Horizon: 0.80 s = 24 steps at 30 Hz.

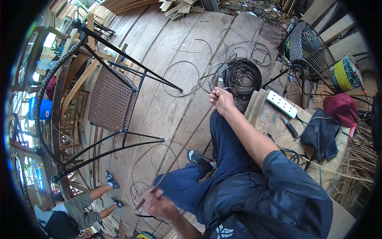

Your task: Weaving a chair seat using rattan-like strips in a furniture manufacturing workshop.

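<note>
A long brown wicker strand (pixel 193 134) stretches slantwise across my lap between my two hands. At its upper end my right hand (pixel 222 100) is closed, the strand pinched in its fingers, close to a black tub (pixel 258 71) of coiled strands (pixel 240 79). Lower left, by my knee, my left hand (pixel 161 206) grips the strand's other stretch; it is slightly blurred. Loose loops of strand lie on the floor beneath it. To the left, a black metal chair frame with a woven brown seat (pixel 111 99) lies tipped on its side, touched by neither hand.
On my right, a wooden bench (pixel 262 125) carries a white power strip (pixel 281 104), a dark-handled tool (pixel 291 128), a black pouch (pixel 320 131) and a maroon cap (pixel 341 109). Another person (pixel 75 211) sits at the lower left. Thin strands litter the plank floor (pixel 159 115).
</note>
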Each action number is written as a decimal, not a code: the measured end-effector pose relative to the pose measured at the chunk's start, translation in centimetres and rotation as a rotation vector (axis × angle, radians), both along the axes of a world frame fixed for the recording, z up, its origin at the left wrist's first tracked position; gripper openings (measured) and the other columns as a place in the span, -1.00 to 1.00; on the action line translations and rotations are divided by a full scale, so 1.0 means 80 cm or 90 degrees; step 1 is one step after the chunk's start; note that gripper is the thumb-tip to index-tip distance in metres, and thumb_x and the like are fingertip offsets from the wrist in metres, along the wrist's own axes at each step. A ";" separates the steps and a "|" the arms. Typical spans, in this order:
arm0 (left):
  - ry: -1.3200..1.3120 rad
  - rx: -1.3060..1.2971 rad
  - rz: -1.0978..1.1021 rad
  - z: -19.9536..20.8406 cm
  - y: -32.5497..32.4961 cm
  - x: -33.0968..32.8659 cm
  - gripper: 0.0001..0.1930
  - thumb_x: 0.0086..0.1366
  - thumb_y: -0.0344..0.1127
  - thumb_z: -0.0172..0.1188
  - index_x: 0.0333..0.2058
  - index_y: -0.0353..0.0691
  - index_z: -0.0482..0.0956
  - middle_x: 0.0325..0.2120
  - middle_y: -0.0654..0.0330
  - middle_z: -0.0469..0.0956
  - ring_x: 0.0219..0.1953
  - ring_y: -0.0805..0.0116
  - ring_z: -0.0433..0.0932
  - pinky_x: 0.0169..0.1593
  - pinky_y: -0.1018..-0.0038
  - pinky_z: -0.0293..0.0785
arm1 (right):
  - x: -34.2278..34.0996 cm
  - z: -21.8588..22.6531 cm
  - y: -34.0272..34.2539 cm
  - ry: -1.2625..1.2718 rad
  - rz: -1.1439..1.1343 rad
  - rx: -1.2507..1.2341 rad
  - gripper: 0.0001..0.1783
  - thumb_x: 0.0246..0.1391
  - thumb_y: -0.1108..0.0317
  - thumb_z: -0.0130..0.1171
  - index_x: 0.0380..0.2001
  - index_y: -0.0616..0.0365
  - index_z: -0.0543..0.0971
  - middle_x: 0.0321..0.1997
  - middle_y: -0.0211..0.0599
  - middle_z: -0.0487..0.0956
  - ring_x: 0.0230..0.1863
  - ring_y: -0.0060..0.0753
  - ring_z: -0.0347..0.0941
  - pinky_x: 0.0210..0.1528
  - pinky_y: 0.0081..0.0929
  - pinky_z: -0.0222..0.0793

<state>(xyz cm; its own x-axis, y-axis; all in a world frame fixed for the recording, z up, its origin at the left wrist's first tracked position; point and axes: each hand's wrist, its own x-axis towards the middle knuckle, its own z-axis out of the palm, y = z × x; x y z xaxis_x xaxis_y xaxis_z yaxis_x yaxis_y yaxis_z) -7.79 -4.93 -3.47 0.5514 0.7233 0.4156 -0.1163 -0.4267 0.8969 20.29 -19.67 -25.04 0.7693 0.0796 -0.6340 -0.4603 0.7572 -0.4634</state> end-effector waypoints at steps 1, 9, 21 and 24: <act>0.005 -0.022 0.030 0.014 0.009 -0.008 -0.77 0.22 -0.31 -0.05 -0.56 -0.33 0.38 -0.65 0.22 0.34 -0.58 0.51 0.30 -0.53 0.63 0.17 | 0.003 -0.003 -0.002 0.008 -0.007 -0.005 -0.74 0.10 0.48 -0.22 -0.11 0.27 0.27 -0.41 -0.29 0.38 -0.50 -0.38 0.39 -0.54 -0.46 0.37; -0.066 0.023 0.039 0.131 0.057 -0.079 -0.69 0.25 -0.19 -0.12 -0.54 -0.31 0.36 -0.61 0.21 0.36 -0.59 0.51 0.28 -0.55 0.62 0.17 | 0.013 -0.020 0.007 0.042 0.005 -0.025 -0.73 0.10 0.46 -0.25 -0.12 0.25 0.28 -0.45 -0.34 0.38 -0.51 -0.41 0.38 -0.54 -0.45 0.35; -0.065 0.250 0.457 0.271 0.083 -0.146 -0.66 0.26 -0.10 -0.15 -0.58 -0.21 0.33 -0.67 0.31 0.20 -0.61 0.50 0.19 -0.52 0.61 0.16 | 0.035 -0.047 -0.005 0.044 -0.029 -0.004 -0.70 0.07 0.50 -0.29 -0.10 0.25 0.25 -0.47 -0.28 0.35 -0.53 -0.37 0.35 -0.53 -0.41 0.33; 0.034 0.388 0.501 0.282 0.097 -0.252 -0.72 0.24 -0.18 -0.13 -0.58 -0.18 0.32 -0.70 0.30 0.19 -0.65 0.48 0.16 -0.55 0.58 0.13 | 0.037 -0.051 -0.008 0.048 -0.027 -0.014 -0.69 0.08 0.50 -0.29 -0.07 0.23 0.23 -0.49 -0.29 0.34 -0.53 -0.37 0.34 -0.54 -0.45 0.30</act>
<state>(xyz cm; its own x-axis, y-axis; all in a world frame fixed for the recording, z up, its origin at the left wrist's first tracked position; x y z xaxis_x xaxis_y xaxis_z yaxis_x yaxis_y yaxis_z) -27.93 2.83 19.05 0.0350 0.5623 0.8262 0.4322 -0.7540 0.4947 23.24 -20.35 -29.12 0.7216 0.0332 -0.6915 -0.4620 0.7671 -0.4452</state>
